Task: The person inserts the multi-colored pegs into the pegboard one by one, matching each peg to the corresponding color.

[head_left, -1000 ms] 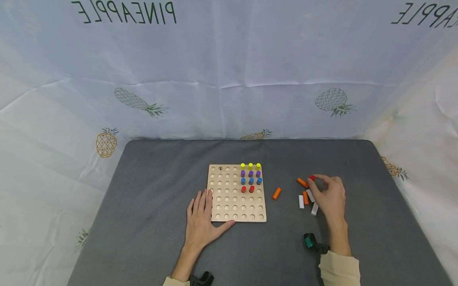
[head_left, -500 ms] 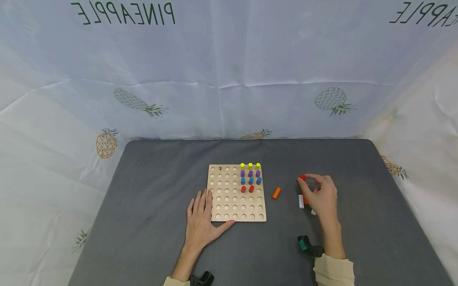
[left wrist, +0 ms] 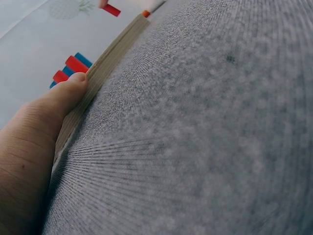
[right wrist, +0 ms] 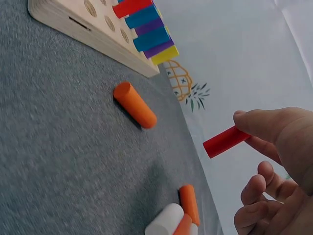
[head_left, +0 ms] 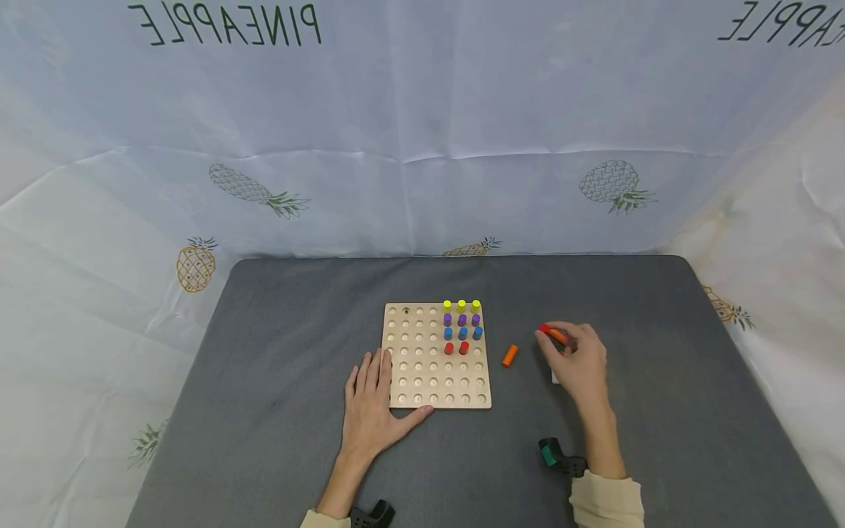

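The pegboard [head_left: 425, 374] steadied by the spread left hand [head_left: 372, 419], the red peg [right wrist: 225, 142], pinched right of it by the right hand [head_left: 584, 365], is best uprighted.

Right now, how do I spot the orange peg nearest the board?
On the grey table, find the wooden board. Just to its right lies an orange peg. Unlike the other orange pegs, it lies alone, apart from the white pegs.
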Available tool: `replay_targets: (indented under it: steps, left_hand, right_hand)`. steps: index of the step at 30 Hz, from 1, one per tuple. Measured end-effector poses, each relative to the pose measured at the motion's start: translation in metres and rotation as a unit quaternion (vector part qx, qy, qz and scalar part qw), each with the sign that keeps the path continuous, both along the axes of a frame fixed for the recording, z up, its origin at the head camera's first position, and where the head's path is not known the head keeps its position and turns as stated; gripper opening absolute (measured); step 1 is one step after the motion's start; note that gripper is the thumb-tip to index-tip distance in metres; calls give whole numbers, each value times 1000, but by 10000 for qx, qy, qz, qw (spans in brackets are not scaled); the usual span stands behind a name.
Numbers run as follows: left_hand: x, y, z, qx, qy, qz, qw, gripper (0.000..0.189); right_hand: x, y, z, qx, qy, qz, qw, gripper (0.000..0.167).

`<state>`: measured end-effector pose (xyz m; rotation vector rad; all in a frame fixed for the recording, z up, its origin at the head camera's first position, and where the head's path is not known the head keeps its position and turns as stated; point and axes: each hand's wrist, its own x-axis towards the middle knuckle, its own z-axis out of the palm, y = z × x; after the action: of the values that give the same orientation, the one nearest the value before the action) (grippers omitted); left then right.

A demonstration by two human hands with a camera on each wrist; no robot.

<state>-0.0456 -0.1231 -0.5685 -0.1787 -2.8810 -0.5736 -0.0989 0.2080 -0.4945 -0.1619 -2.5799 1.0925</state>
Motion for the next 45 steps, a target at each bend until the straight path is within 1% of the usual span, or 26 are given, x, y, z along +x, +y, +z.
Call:
replay_targets:
  steps: [7,11,20,27,34,41,45]
  left_hand:
    - [0,0,0,-18,-5,16,10000,124]
    - [0,0,0,-13,27,5,10000,124]
    - [1,-1,-1,7,68,-23,10000,124]
    - [0,-1,-1,13,94,-40,9999,124]
    - [1,-1,-1,-8,84,-28,10000,124]
    - [0,-1,-1,-62,67,-18,10000,124]
    - [0,-1,-1,-82,89,-22,9999,124]
  right_hand:
    - [-1,-13,-1,-17,217,251,9994,18]
    - [0,-22,1,-66,204,358,9991,19]
    - [0,-37,-4,-242,-89,716,9971,21]
    - [0,-46,-5,-262,-287,832,9958,23]
    - [0,-55,-8,-318,-347,1049,9934,26]
    - [-2,-62,-13,-326,-667,1241,9895,26]
    - [-2,-64,-15,-335,-713,1307,9883,27]
